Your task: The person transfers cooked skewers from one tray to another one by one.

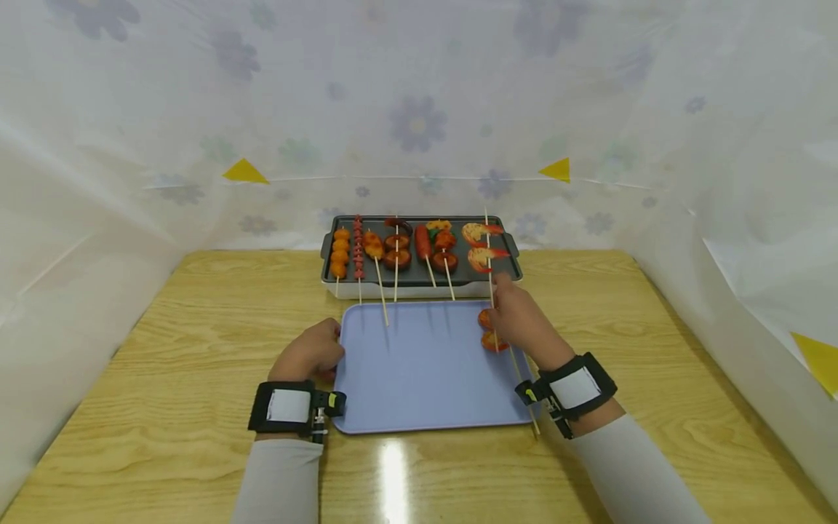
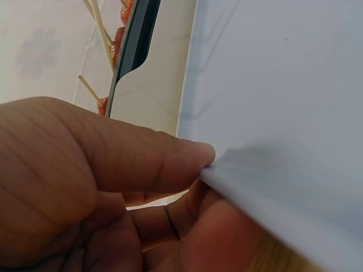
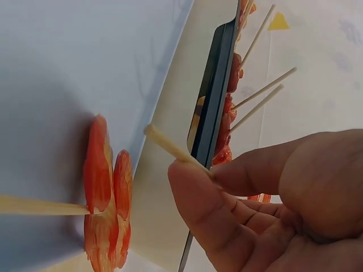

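Note:
My right hand [image 1: 527,324] pinches the wooden stick [image 3: 176,148] of a shrimp skewer [image 1: 484,256] between thumb and finger. Its two orange-and-white shrimp are over the right end of the dark grill pan [image 1: 458,275]; whether they touch the pan, I cannot tell. Below that hand, a second skewer with orange shrimp pieces [image 1: 492,340] lies at the right side of the pale blue tray [image 1: 419,378], its stick reaching past the front edge. At the tray's left edge, my left hand [image 1: 309,351] grips the rim, thumb on top and fingers underneath in the left wrist view.
Several other skewers lie side by side on the pan, including orange balls [image 1: 340,253], a sausage [image 1: 422,241] and round brown slices [image 1: 397,259]. Some sticks overhang the pan's front. A flowered white sheet [image 1: 419,87] rises behind the wooden table [image 1: 216,327].

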`<state>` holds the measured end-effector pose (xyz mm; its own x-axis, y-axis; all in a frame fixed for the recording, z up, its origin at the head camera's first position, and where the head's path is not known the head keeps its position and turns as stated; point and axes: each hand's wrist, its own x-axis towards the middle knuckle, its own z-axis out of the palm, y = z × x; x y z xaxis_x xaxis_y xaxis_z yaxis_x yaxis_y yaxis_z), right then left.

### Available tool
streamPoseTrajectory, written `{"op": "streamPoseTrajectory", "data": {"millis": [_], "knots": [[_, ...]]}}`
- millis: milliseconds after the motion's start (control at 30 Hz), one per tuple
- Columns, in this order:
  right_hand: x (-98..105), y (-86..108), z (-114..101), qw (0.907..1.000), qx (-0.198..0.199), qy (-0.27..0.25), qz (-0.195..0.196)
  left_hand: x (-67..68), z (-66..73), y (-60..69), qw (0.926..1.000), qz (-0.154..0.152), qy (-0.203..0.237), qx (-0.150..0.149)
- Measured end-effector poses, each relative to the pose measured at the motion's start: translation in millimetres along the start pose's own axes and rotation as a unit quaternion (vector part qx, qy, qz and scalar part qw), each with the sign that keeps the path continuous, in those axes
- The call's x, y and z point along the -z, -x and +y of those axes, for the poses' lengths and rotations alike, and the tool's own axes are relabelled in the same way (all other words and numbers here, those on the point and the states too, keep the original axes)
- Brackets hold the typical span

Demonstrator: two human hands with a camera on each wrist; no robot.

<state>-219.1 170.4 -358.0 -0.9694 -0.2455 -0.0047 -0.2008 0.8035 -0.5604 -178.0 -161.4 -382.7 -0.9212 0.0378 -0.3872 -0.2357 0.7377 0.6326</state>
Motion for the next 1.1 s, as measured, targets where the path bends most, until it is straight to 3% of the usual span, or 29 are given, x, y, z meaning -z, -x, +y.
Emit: {"op": "streamPoseTrajectory", "data": {"millis": [533,833,1100], "knots": [[-11,31.9,-1,0.9964,0.053,0.065,0.011,-1.5,1.4,-2.9,0.9998,-0.002,0.000,0.021],[-20,50.1,0,0.9916,0.085,0.091,0.037,-1.5,0.8,-4.1,0.9999,-0.004,-0.001,0.015],[-18,62.4,1,0.9889,0.089,0.117,0.023,0.3,-0.9,-3.8,0.9999,-0.002,-0.014,0.007]]}}
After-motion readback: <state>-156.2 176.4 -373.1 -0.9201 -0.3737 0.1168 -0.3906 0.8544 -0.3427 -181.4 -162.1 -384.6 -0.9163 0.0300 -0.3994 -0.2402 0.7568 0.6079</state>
